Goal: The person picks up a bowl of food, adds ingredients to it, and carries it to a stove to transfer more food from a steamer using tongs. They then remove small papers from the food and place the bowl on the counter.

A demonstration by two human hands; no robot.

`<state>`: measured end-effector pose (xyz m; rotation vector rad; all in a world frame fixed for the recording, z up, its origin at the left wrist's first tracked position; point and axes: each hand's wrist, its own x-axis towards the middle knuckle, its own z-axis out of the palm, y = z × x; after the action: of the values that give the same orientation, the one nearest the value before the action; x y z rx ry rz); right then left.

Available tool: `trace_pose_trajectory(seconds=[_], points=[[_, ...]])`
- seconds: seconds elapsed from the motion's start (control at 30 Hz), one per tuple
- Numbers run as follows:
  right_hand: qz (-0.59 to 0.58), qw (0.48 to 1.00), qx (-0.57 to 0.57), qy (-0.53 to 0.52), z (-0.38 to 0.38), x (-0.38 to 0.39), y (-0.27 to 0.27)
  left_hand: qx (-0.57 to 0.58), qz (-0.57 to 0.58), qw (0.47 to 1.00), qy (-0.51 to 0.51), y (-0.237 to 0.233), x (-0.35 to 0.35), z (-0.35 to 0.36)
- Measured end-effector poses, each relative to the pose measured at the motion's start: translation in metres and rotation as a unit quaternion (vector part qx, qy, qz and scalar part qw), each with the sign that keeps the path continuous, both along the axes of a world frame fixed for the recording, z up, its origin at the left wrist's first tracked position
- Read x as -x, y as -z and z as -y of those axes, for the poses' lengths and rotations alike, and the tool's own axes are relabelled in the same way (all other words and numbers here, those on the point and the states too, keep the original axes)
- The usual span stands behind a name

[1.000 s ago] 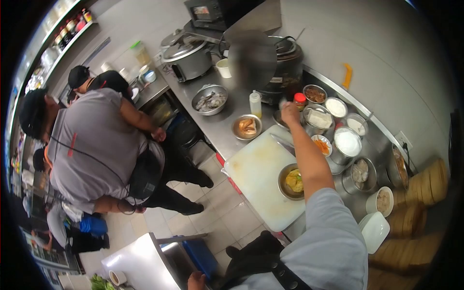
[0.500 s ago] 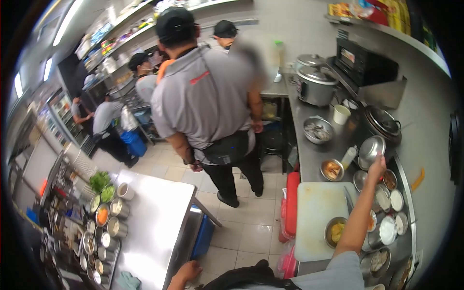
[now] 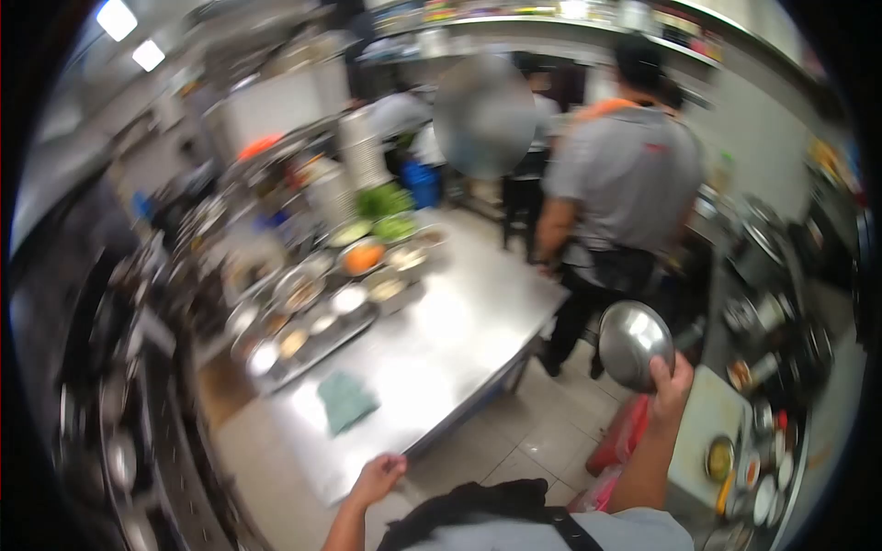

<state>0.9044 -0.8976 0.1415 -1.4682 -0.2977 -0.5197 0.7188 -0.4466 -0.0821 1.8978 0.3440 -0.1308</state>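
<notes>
A shiny round metal bowl [image 3: 634, 344] is held up by its rim over the floor. My right hand [image 3: 672, 386] grips it, with the thumb against its side. My left hand [image 3: 379, 479] hangs low beside the steel table [image 3: 432, 367], its fingers loosely curled and nothing visible in them. A folded green cloth [image 3: 346, 402] lies on that table, not far from the left hand.
Several metal containers of ingredients line the table's far left, among them orange shreds [image 3: 364, 258] and leafy greens [image 3: 384, 200]. At right, a counter holds a cutting board [image 3: 707, 427], a bowl of yellow food [image 3: 719, 457] and pots. A co-worker [image 3: 625, 184] stands ahead; red bins [image 3: 620, 436] are below.
The view has swung left towards the steel table. My right hand has carried the metal bowl away from the counter, out over the floor. The left hand has come nearer the table's edge.
</notes>
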Motion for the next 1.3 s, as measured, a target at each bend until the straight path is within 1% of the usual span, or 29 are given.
trace_pose_trajectory(seconds=[0.03,0.1,0.17,0.2,0.23,0.27,0.3,0.33,0.37,0.43,0.47,0.53,0.57,0.63,0.67,0.7,0.77,0.8,0.83,0.9,0.97,1.03,1.07,1.1,1.13,1.17,1.2,1.27,1.3], points=[[-0.007,0.998,0.022,-0.063,-0.043,0.012,0.003,0.016,0.003,0.999,-0.03,-0.003,0.023,-0.019],[-0.075,0.975,0.004,-0.211,-0.128,0.035,0.019,0.118,0.08,0.983,-0.114,-0.012,0.067,-0.048],[-0.053,0.936,0.117,-0.328,-0.212,0.056,0.03,0.177,0.085,0.965,-0.177,-0.036,0.099,-0.072],[0.022,0.896,0.222,-0.384,-0.25,0.071,0.026,0.208,0.1,0.954,-0.191,-0.045,0.114,-0.081],[0.108,0.836,0.317,-0.434,-0.286,0.085,0.022,0.236,0.12,0.942,-0.207,-0.05,0.127,-0.089],[0.173,0.798,0.349,-0.46,-0.319,0.099,0.034,0.26,0.121,0.934,-0.214,-0.053,0.141,-0.097],[0.244,0.752,0.372,-0.487,-0.353,0.117,0.048,0.318,0.131,0.915,-0.211,-0.05,0.155,-0.108],[0.276,0.686,0.422,-0.524,-0.382,0.135,0.049,0.363,0.148,0.899,-0.195,-0.043,0.17,-0.117],[0.303,0.645,0.426,-0.557,-0.407,0.148,0.067,0.416,0.137,0.875,-0.205,-0.031,0.184,-0.124],[0.354,0.577,0.41,-0.611,-0.445,0.174,0.094,0.485,0.166,0.815,-0.269,-0.028,0.211,-0.12],[0.366,0.549,0.396,-0.638,-0.459,0.187,0.103,0.482,0.182,0.801,-0.306,-0.027,0.227,-0.116],[0.386,0.516,0.368,-0.67,-0.481,0.206,0.116,0.396,0.157,0.813,-0.398,-0.026,0.247,-0.106],[0.399,0.489,0.351,-0.692,-0.491,0.211,0.121,0.389,0.17,0.796,-0.432,-0.021,0.257,-0.103],[0.408,0.453,0.347,-0.712,-0.514,0.235,0.13,0.349,0.109,0.763,-0.533,-0.008,0.287,-0.095],[0.397,0.443,0.332,-0.732,-0.525,0.245,0.129,0.327,0.091,0.736,-0.585,-0.014,0.299,-0.089],[0.405,0.419,0.313,-0.75,-0.535,0.254,0.126,0.32,0.097,0.716,-0.613,-0.005,0.316,-0.085],[0.377,0.435,0.334,-0.747,-0.553,0.277,0.122,0.269,0.093,0.667,-0.689,0.028,0.357,-0.081],[0.378,0.426,0.314,-0.76,-0.567,0.283,0.129,0.248,0.112,0.622,-0.734,0.033,0.374,-0.076],[0.375,0.42,0.316,-0.763,-0.576,0.293,0.132,0.253,0.109,0.617,-0.737,0.038,0.393,-0.072],[0.377,0.426,0.3,-0.766,-0.596,0.316,0.128,0.274,0.127,0.535,-0.789,0.032,0.43,-0.068],[0.362,0.411,0.29,-0.785,-0.612,0.336,0.136,0.284,0.17,0.465,-0.821,0.028,0.457,-0.065],[0.358,0.381,0.334,-0.784,-0.629,0.368,0.15,0.286,0.161,0.448,-0.831,0.051,0.5,-0.058],[0.34,0.381,0.334,-0.792,-0.636,0.385,0.161,0.265,0.165,0.411,-0.856,0.055,0.517,-0.054],[0.323,0.362,0.347,-0.803,-0.644,0.399,0.171,0.249,0.163,0.393,-0.87,0.061,0.532,-0.06],[0.297,0.361,0.366,-0.805,-0.652,0.413,0.178,0.261,0.163,0.39,-0.868,0.08,0.556,-0.06],[0.29,0.347,0.387,-0.804,-0.661,0.425,0.19,0.276,0.161,0.395,-0.862,0.101,0.584,-0.057],[0.292,0.339,0.372,-0.814,-0.671,0.429,0.214,0.281,0.15,0.415,-0.852,0.1,0.603,-0.057],[0.265,0.332,0.4,-0.812,-0.687,0.447,0.217,0.266,0.16,0.396,-0.864,0.064,0.619,-0.074],[0.247,0.352,0.39,-0.814,-0.69,0.452,0.219,0.252,0.136,0.38,-0.879,0.084,0.637,-0.075]])
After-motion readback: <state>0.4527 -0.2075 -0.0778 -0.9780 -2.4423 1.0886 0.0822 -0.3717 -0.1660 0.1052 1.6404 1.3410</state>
